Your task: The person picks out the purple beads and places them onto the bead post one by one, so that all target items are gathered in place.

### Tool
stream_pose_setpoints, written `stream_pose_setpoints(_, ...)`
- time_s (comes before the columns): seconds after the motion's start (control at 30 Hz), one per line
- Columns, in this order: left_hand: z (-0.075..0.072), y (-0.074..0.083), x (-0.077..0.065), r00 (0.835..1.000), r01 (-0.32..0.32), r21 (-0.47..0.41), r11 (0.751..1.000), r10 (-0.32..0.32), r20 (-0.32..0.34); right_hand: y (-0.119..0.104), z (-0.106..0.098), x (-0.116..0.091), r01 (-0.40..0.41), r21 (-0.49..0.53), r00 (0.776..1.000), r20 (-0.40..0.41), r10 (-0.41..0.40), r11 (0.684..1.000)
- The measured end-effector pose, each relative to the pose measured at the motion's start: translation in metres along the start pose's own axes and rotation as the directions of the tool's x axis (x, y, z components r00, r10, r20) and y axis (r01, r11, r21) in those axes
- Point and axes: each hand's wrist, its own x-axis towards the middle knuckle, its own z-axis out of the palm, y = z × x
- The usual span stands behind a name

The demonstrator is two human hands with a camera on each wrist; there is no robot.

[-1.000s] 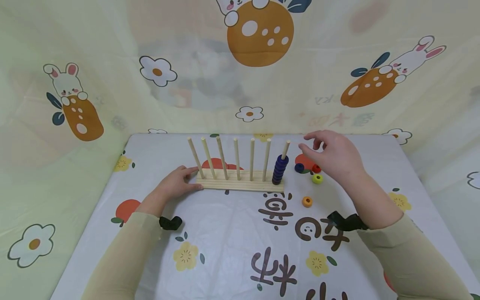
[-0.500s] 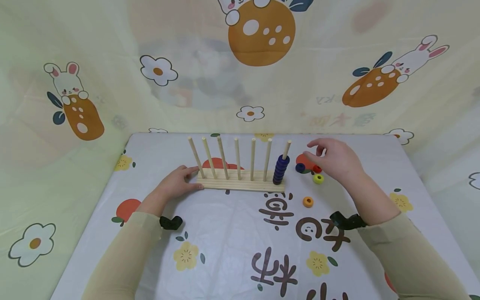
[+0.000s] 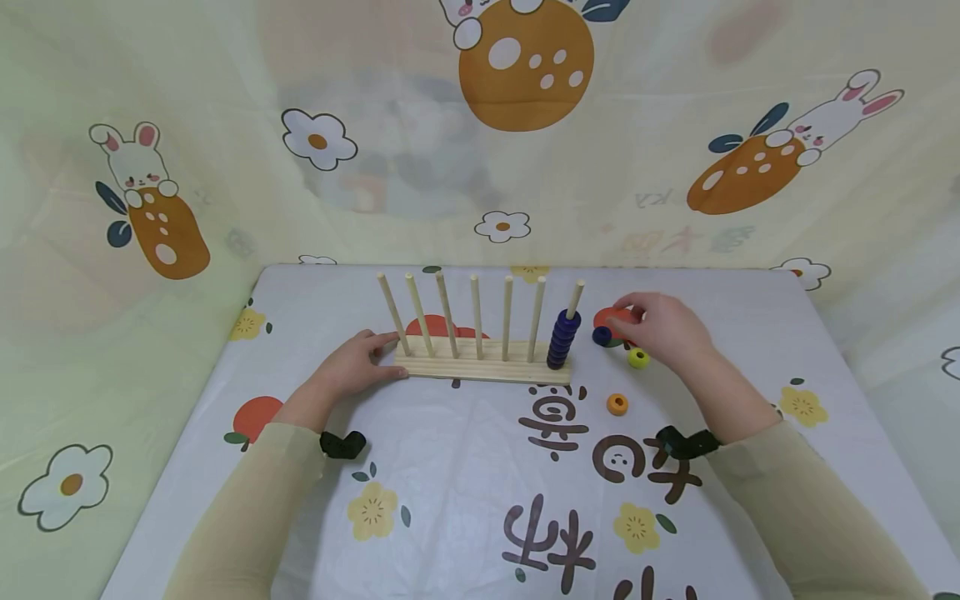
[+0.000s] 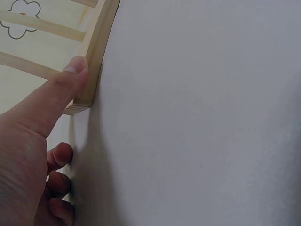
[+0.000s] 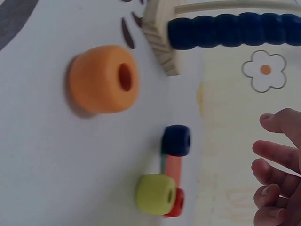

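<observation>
A wooden peg stand (image 3: 480, 369) has a row of upright pegs. Its rightmost peg carries a stack of dark blue beads (image 3: 562, 340). My left hand (image 3: 348, 365) grips the stand's left end, thumb on the front edge in the left wrist view. My right hand (image 3: 667, 329) hovers right of the stand, fingers bent and apart, holding nothing in the right wrist view. Around it lie a loose blue bead (image 3: 602, 336), a yellow-green bead (image 3: 638, 358) and a red bead (image 5: 178, 203); my hand covers the red one in the head view.
An orange bead (image 3: 617, 404) lies nearer me, in front of the others. A white printed cloth (image 3: 450, 467) covers the table, and a patterned curtain (image 3: 390, 208) hangs along its back edge. Black straps circle both wrists.
My right hand has come down toward the table, now over the red bead's spot beside the loose blue bead. My left hand and the peg stand have stayed in place.
</observation>
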Motion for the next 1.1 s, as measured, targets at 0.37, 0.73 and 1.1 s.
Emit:
stream_pose_setpoints(0.37,0.001,-0.003,0.001,1.0,0.004,0.001,1.0,-0.004,0.001,0.01,0.02,0.013,-0.045,-0.033,0.997,0.063,0.047,0.998)
stream_pose_setpoints(0.73,0.002,-0.004,0.003,1.0,0.007,0.002,1.0,-0.007,0.003,0.017,0.032,0.023,-0.083,-0.08,0.99,0.104,0.091,0.993)
stream_pose_setpoints(1.1,0.001,-0.002,0.001,1.0,0.003,-0.002,1.0,-0.003,0.001,0.017,0.036,0.027,-0.122,-0.126,0.983,0.119,0.137,0.985)
